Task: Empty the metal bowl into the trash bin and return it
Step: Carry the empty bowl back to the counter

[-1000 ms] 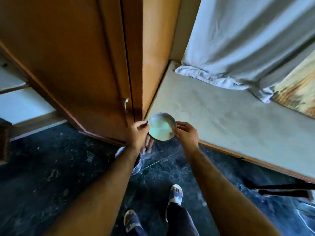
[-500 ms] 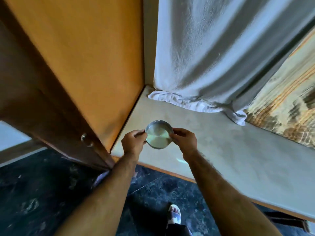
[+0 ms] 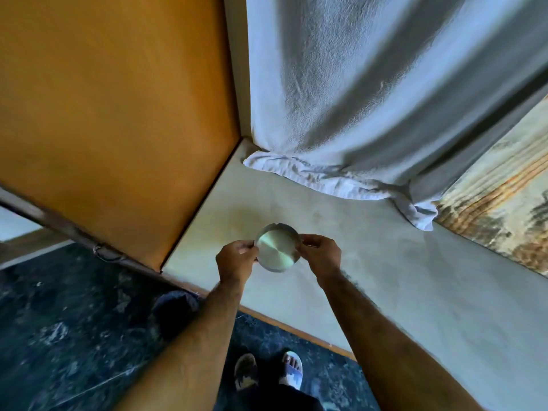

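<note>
A small round metal bowl [image 3: 277, 248] with a shiny flat bottom hangs just above the pale counter [image 3: 400, 277], tilted a little toward me, and looks empty inside. My left hand [image 3: 235, 259] pinches its left rim and my right hand [image 3: 321, 253] pinches its right rim. The dark trash bin [image 3: 175, 310] shows only in part on the floor below, behind my left forearm, beside the counter's front edge.
An orange wooden cabinet side [image 3: 118, 114] walls the counter on the left. A white curtain [image 3: 370, 99] hangs at the back, its hem bunched on the counter. The floor [image 3: 74, 336] is dark marble; my sandalled feet [image 3: 268, 370] stand close to the counter edge.
The bowl, held in both hands, has risen from over the floor bin to over the counter and moved away from me. The view has swung upward and to the right.
</note>
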